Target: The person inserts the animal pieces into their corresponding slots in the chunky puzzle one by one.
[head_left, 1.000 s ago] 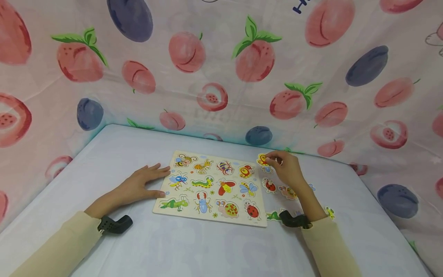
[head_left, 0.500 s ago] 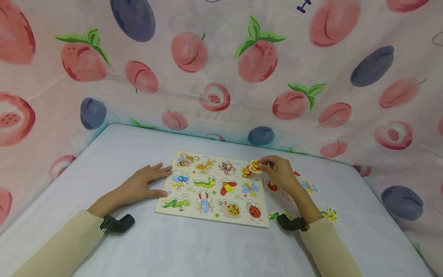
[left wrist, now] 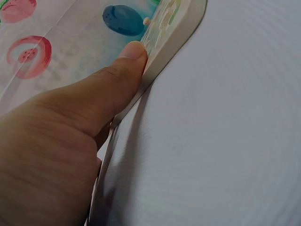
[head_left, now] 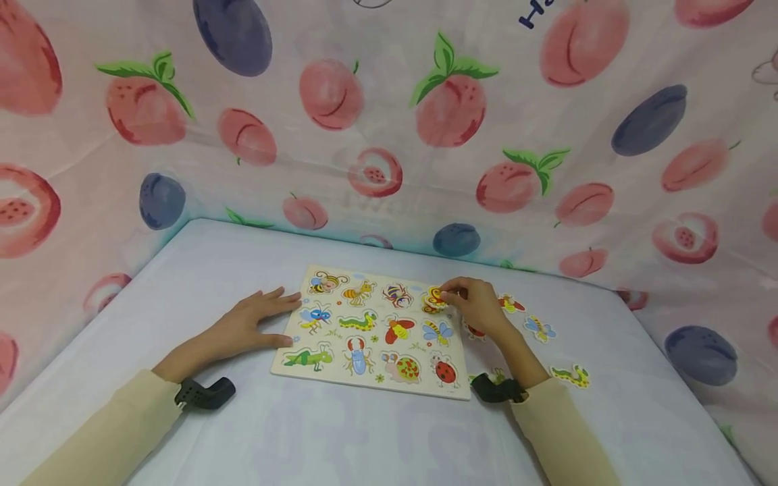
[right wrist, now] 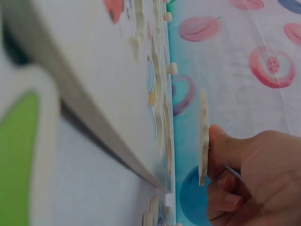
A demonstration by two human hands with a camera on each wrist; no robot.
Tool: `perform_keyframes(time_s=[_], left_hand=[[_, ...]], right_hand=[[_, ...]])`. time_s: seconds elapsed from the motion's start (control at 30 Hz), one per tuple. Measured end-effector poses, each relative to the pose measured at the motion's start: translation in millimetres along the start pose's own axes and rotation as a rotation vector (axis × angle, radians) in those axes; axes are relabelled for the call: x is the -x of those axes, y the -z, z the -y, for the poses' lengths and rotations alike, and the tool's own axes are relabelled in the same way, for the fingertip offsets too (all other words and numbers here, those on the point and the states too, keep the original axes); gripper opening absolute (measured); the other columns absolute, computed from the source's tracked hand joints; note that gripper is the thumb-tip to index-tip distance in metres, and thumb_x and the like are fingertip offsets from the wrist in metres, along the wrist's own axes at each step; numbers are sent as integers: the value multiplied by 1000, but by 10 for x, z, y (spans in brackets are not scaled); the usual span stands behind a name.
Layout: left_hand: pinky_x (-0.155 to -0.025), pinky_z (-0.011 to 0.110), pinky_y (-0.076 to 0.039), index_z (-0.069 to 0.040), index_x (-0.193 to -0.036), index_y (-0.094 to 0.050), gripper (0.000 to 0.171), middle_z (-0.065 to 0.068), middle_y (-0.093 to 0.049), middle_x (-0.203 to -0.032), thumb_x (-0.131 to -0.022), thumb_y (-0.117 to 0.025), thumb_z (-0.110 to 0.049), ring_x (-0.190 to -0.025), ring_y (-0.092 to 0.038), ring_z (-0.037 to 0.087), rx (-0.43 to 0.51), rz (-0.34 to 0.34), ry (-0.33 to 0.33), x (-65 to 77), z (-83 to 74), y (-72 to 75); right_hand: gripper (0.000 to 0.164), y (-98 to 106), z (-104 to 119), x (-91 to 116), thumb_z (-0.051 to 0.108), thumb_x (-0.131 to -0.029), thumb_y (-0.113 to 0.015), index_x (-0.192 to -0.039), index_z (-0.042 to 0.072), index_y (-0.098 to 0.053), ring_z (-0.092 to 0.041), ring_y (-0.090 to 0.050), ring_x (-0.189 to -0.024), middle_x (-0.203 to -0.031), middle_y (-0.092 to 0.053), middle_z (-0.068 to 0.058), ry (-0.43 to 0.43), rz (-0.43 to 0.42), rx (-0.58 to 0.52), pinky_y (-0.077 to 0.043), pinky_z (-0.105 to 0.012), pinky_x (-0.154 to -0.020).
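Note:
A wooden insect puzzle board [head_left: 340, 375] lies on the white-covered table. My left hand [head_left: 246, 324] lies at its left edge with the fingers spread; in the left wrist view the thumb [left wrist: 113, 77] rests against the board's edge. My right hand [head_left: 477, 304] pinches a yellow-and-red butterfly puzzle piece [head_left: 433, 295] between thumb and fingers. That piece overlaps the butterfly picture in the board's upper right corner. Seen edge-on in the right wrist view, the piece [right wrist: 203, 141] stands apart from the board's face.
Right of the board lie loose pieces: a blue dragonfly [head_left: 539, 329], a caterpillar [head_left: 571, 376], a red-winged insect [head_left: 512, 303] and a ladybird [head_left: 474, 329] partly behind the right arm. Small knobs [right wrist: 171, 68] stick up from the board. A fruit-printed cloth [head_left: 377, 108] hangs behind the table.
My right hand has carried the butterfly piece leftward from beside the board to over its upper right corner. The left hand has stayed at the board's left edge.

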State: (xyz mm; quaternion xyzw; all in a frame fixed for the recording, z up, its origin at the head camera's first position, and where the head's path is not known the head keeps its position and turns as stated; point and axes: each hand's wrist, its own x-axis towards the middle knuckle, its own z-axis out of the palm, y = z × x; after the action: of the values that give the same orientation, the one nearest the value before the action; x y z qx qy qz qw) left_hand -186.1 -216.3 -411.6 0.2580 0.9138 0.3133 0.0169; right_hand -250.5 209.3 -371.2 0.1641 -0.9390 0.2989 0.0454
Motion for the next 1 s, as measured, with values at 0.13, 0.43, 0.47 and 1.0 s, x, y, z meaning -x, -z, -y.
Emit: perform_keyframes(time_s=[0.13, 0.43, 0.47, 1.0], left_hand=[[-113, 55, -10, -9, -141, -48, 78, 3, -41, -148, -80, -71, -51, -141, -23, 34, -5, 3, -4, -3, -6, -5], [-112, 56, -11, -9, -141, -48, 78, 3, -41, -148, -80, -72, -51, -141, -23, 34, -3, 0, -1, 0, -20, 9], [-112, 56, -11, -9, -141, -48, 78, 3, -41, -148, -80, -72, -51, -141, -23, 34, -1, 0, 0, 0, -20, 10], [-112, 56, -10, -9, -142, -47, 78, 2, -40, -148, -80, -72, -50, -141, -22, 34, 4, 0, 4, 4, -25, 6]], right_hand=[[13, -44, -4, 5, 18, -93, -65, -99, 9, -71, -19, -42, -62, -70, -52, -3, -13, 10, -5, -35, -31, -55], [13, -100, -42, 9, 18, -92, -65, -98, 8, -71, -20, -46, -67, -78, -60, -2, -12, -11, 3, -39, -33, -60], [13, -105, -52, 6, 18, -92, -66, -99, 8, -71, -19, -47, -68, -79, -61, -1, -8, -13, 1, -40, -33, -60], [13, -183, -100, -22, 19, -92, -67, -98, 9, -71, -19, -48, -70, -80, -62, 0, -26, -4, -12, -42, -33, -63]])
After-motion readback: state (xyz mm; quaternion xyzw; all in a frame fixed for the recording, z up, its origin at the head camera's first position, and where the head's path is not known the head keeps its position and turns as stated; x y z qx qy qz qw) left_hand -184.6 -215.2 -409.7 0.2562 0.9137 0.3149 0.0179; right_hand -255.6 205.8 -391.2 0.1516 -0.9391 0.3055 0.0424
